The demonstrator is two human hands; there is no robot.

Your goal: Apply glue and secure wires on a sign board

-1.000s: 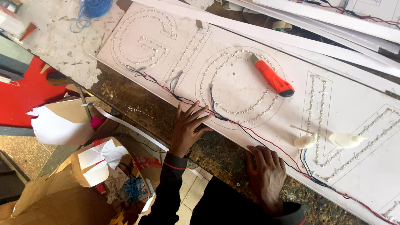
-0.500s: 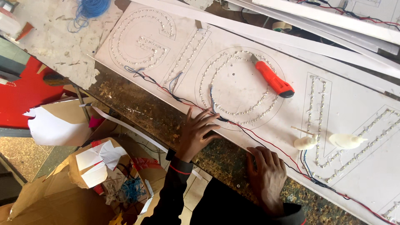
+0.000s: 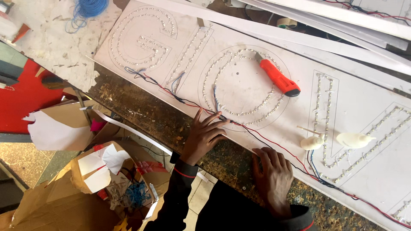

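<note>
Spanning most of the dark, worn worktop (image 3: 141,115) in front of you is a long white sign panel (image 3: 299,64) with big letter outlines drawn on it, and it runs from the far left corner down toward the near right edge. Rows of small clear light beads already fill the letters: a curved letter at the left end, a narrow upright one beside it, the round letter (image 3: 244,85) in the middle, and the strokes toward the right end also look filled. Judging by that, the bead laying seems largely done, and the wiring along the panel's near edge looks like the part in hand.

More white strips and boards (image 3: 342,30) are stacked along the far edge. Torn brown cardboard and paper scraps (image 3: 85,179) lie below the near left edge.

Your right hand (image 3: 274,179) lies flat and released on the near edge of the worktop, fingers spread, holding nothing. Your left hand (image 3: 204,136) is spread open on the panel's near edge below the round letter, its fingertips pressing on the thin red and black wires (image 3: 274,143) that run along that edge toward the right.

An orange utility knife (image 3: 278,79) rests on the round letter, untouched. Two small whitish lumps (image 3: 353,139) sit right of it.
</note>
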